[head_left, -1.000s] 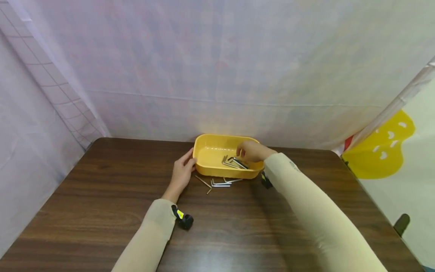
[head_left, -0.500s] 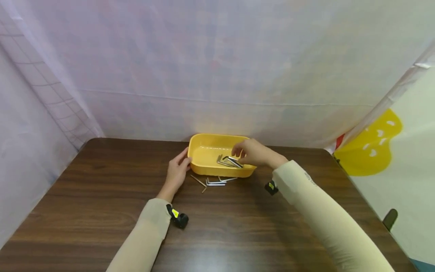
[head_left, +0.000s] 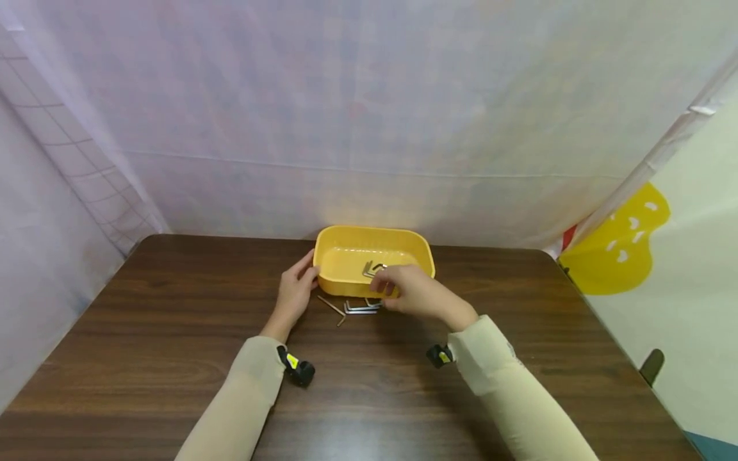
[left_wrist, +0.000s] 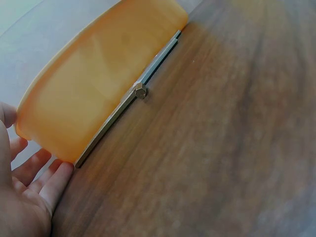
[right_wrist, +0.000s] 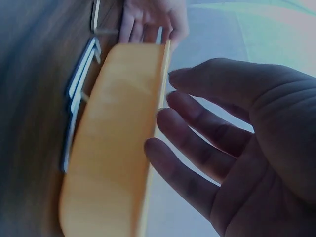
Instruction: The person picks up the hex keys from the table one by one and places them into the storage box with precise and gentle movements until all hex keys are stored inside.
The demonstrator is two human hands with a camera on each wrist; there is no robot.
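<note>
A yellow plastic tray (head_left: pixel 328 287) stands at the back of the table. My left hand (head_left: pixel 293 294) holds its left end, with the thumb at the rim and the other fingertips against the end wall, as the left wrist view shows. My right hand (head_left: pixel 416 293), empty with fingers loosely bent, hovers at the tray's front rim; its fingertips overlap the rim in the right wrist view. Hex keys (head_left: pixel 368 271) lie inside the tray, partly hidden by this hand. Along the outer front wall are silver hex keys (head_left: pixel 361 312) and a bronze-toned hex key (head_left: pixel 331 306).
The brown wood-grain table (head_left: pixel 357 397) extends to both sides and in front of the tray. A pale curtain (head_left: pixel 369 141) hangs right behind its back edge. On the right, a cloth with a yellow shape (head_left: pixel 617 250) hangs beside the table.
My right hand has come out of the tray and moved towards me to the front rim, with its fingers over the front wall. The left hand keeps its place at the left end.
</note>
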